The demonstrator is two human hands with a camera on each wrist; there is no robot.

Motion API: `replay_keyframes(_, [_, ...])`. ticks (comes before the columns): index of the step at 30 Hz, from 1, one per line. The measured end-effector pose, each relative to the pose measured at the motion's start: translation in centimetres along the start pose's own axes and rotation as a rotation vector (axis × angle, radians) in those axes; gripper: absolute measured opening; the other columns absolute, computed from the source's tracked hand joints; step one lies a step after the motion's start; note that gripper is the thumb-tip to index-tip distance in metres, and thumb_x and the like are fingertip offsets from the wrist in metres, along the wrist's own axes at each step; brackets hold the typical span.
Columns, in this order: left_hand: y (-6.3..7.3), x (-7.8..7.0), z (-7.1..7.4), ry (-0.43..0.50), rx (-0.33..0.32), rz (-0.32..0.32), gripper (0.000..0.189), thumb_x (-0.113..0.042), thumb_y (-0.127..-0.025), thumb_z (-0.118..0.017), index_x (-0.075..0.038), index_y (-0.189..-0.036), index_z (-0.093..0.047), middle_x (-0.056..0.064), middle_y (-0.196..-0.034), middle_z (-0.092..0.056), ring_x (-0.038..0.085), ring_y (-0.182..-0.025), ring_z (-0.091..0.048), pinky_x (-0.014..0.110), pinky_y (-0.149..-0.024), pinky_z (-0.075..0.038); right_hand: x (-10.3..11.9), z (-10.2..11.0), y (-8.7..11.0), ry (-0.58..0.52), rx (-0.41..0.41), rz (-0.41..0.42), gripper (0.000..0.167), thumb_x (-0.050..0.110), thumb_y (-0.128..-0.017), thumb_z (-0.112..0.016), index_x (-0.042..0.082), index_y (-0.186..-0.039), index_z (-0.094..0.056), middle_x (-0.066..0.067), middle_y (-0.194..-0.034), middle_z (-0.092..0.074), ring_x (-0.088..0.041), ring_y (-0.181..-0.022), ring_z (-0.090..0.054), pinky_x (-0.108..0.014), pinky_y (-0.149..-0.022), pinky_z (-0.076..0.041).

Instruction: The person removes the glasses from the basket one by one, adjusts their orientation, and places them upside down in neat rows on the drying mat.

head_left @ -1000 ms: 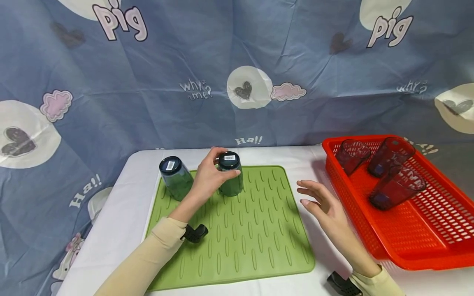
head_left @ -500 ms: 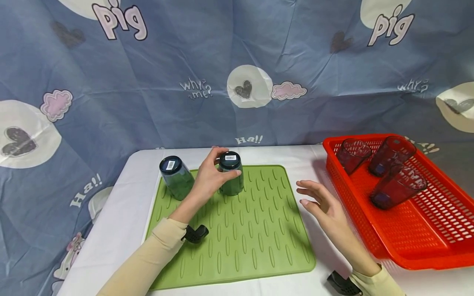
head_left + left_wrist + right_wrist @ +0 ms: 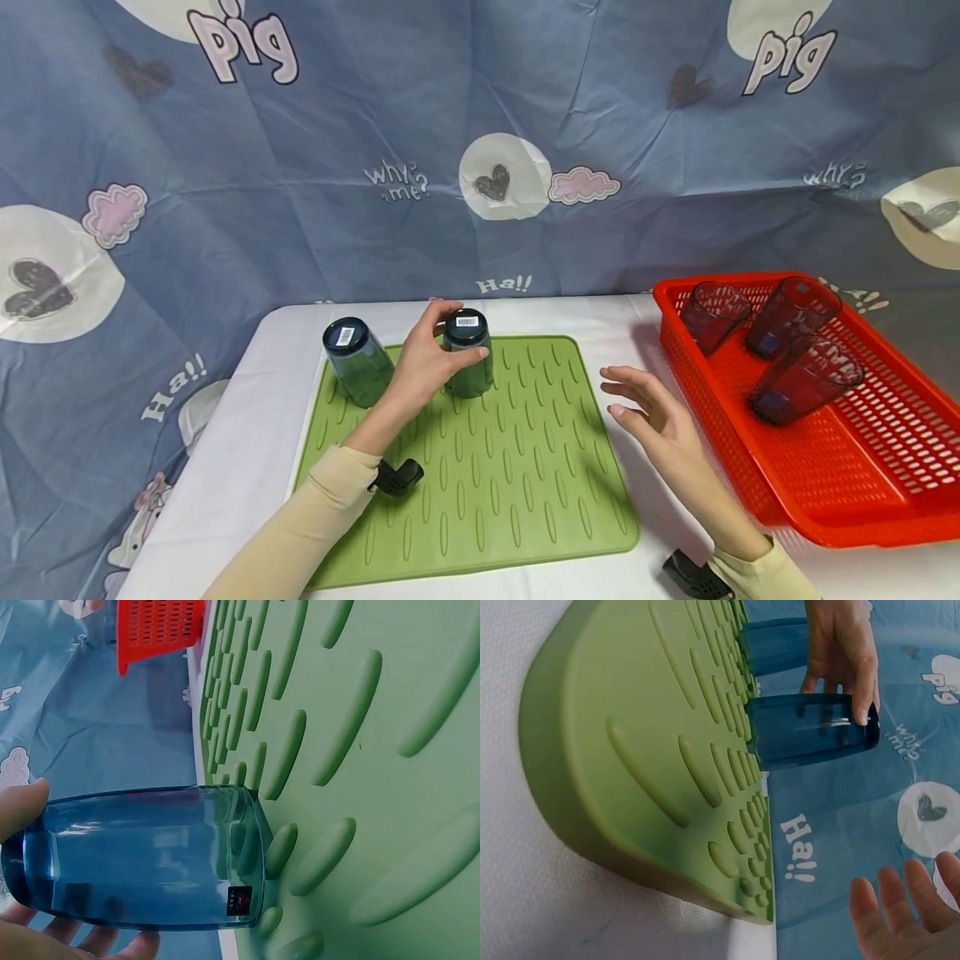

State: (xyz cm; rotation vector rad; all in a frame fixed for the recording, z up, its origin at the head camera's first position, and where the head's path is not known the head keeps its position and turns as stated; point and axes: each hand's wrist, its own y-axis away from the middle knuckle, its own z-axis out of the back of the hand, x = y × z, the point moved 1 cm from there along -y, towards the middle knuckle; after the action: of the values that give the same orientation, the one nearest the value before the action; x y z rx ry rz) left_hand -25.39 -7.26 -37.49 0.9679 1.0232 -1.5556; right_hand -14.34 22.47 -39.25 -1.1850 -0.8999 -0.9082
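Note:
My left hand point(image 3: 425, 360) grips a blue glass tumbler point(image 3: 469, 367) near its base, thumb on one side and fingers round the other. The tumbler stands upside down on the green ribbed mat point(image 3: 525, 467), its rim on the ridges in the left wrist view. A second upturned blue tumbler point(image 3: 358, 367) stands at the mat's back left corner, just left of my left hand. My right hand point(image 3: 656, 417) hovers between the mat and the red basket point(image 3: 757, 467), fingers loosely bent, holding nothing; its fingers point(image 3: 900, 900) also show in the right wrist view.
In the red basket on the right, several clear-walled tumblers point(image 3: 806, 379) lean mouth up toward the back end. A white cloth point(image 3: 277, 367) covers the table under mat and basket. Behind the table hangs a blue printed curtain point(image 3: 420, 242).

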Motion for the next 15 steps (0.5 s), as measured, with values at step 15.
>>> replay_keyframes(15, [0.91, -0.09, 0.83, 0.041, -0.020, -0.008, 0.069, -0.019, -0.077, -0.085, -0.022, -0.136, -0.049, -0.002, -0.135, -0.051, 0.022, -0.123, -0.048, 0.051, -0.102, -0.039, -0.08, -0.06, 0.02, 0.005, 0.003, 0.003, 0.041, -0.004, -0.097, -0.056, -0.004, -0.137, -0.048, -0.014, -0.134, -0.054, -0.032, -0.123, -0.051, -0.024, -0.097, -0.047])
